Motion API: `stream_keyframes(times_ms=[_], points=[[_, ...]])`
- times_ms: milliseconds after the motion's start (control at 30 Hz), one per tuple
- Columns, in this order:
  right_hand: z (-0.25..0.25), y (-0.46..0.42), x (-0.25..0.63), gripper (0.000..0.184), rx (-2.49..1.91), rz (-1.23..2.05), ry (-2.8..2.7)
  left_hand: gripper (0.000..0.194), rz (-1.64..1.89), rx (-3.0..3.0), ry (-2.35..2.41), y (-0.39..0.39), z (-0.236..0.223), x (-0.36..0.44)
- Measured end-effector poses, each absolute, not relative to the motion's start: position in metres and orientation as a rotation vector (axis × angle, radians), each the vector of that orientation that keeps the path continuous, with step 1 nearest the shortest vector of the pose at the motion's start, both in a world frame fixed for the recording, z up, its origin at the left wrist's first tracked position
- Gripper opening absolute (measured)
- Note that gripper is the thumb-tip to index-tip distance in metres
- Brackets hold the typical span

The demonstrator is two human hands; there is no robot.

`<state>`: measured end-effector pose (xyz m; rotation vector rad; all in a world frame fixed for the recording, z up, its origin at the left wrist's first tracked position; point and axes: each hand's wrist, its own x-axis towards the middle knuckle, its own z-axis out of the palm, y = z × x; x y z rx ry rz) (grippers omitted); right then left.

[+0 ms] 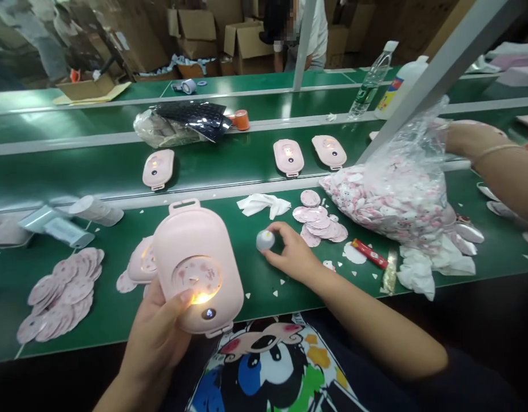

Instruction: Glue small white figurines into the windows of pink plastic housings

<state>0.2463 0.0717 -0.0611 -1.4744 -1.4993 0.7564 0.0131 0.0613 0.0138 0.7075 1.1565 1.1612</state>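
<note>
My left hand [154, 329] is wrapped round a pale pink rounded plastic device [216, 240], tilted up towards me. My thumb lies at the lower edge of its round printed window, where an orange light glows; a small dark display shows a lit figure. Between the thumb and fingers of my right hand [296, 254] is a small round whitish translucent piece [265, 240] with a yellowish spot; its exact kind is unclear. Beside that hand lie loose printed round discs [319, 222]. Another pink device [140, 264] is partly hidden behind the held one.
Fanned printed discs [70, 292] lie at left, near a pale blue tube [58, 226]. A clear bag of printed pieces [392, 194] stands at right, beside another person's arm [499, 160]. Lit pink devices [288, 157] rest on the green conveyor. A metal post [422, 74] slants across.
</note>
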Motion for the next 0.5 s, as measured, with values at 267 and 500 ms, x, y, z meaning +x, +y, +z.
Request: stream_keyframes(times_ms=[267, 500], points=[[-0.046, 0.062, 0.269, 0.04, -1.594, 0.364, -1.715, 0.057, 1.111, 0.683, 1.23, 0.07, 0.02, 0.0], [0.003, 0.04, 0.378, 0.029, -1.803, -0.172, -1.502, 0.066, 1.07, 0.676, 1.356, 0.071, 0.024, 0.001]])
